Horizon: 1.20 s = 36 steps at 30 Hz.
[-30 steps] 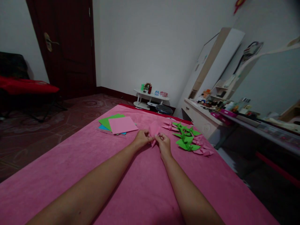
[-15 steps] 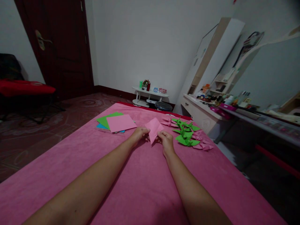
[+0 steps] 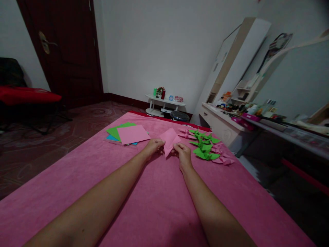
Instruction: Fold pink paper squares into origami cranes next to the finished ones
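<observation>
Between my two hands is a folded pink origami paper [image 3: 169, 140], shaped like a kite with a point toward me. My left hand [image 3: 155, 147] pinches its left edge, thumb on top. Its right edge is gripped between the thumb and fingers of my right hand [image 3: 183, 152]. The undersides of the fingers are partly hidden. Left of the hands lies a stack of square paper sheets [image 3: 133, 134], pink on top with green and blue beneath. Several folded green paper cranes [image 3: 204, 149] and pink paper cranes [image 3: 223, 158] sit to the right.
A pink cloth [image 3: 154, 206] covers the surface under my arms. Beyond its far edge stands a small white shelf table [image 3: 154, 112] with little items. A dressing table [image 3: 223, 118] crowded with bottles is on the right. A dark door [image 3: 69, 51] is at the left.
Both hands still grip the folded pink paper in nearly the same pose. The view has shifted very slightly; nothing else visibly differs.
</observation>
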Each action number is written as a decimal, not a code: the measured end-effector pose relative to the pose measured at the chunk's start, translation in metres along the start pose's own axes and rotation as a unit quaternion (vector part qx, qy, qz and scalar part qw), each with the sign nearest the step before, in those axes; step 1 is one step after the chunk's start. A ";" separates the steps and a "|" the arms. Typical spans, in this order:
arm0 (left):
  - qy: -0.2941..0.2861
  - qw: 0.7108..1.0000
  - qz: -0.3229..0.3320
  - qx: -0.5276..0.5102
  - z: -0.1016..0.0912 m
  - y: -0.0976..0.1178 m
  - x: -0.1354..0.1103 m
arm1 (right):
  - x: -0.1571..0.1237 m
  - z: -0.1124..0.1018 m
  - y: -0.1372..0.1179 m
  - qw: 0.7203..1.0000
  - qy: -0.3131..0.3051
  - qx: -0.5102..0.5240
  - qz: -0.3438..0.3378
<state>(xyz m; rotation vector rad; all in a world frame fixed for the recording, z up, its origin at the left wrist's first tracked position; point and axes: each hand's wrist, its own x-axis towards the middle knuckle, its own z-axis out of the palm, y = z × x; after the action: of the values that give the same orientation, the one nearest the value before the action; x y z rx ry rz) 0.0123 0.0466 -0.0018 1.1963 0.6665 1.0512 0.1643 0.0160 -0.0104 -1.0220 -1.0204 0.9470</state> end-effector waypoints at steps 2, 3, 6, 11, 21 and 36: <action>-0.001 1.000 0.005 0.001 0.000 -0.001 0.000 | 0.000 0.000 0.000 1.000 0.003 -0.002 0.000; -0.001 1.000 0.008 0.001 -0.001 -0.001 0.000 | 0.000 0.000 0.000 1.000 0.006 -0.002 0.000; 0.000 1.000 0.019 -0.002 0.000 -0.001 0.000 | -0.001 0.000 -0.001 1.000 0.012 0.003 -0.004; -0.002 0.999 0.046 -0.021 -0.001 -0.002 0.000 | 0.000 0.000 0.000 1.000 0.023 0.014 -0.013; -0.038 0.998 0.060 0.000 -0.007 -0.004 0.002 | 0.001 -0.001 -0.001 0.999 0.046 0.023 0.005; -0.032 0.999 0.038 -0.007 -0.006 -0.006 0.003 | 0.001 0.001 -0.003 0.999 0.042 0.020 0.024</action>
<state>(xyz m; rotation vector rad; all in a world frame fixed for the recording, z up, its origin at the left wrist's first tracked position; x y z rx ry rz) 0.0107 0.0520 -0.0090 1.2456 0.5672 1.0748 0.1644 0.0163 -0.0073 -1.0470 -0.9071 0.9517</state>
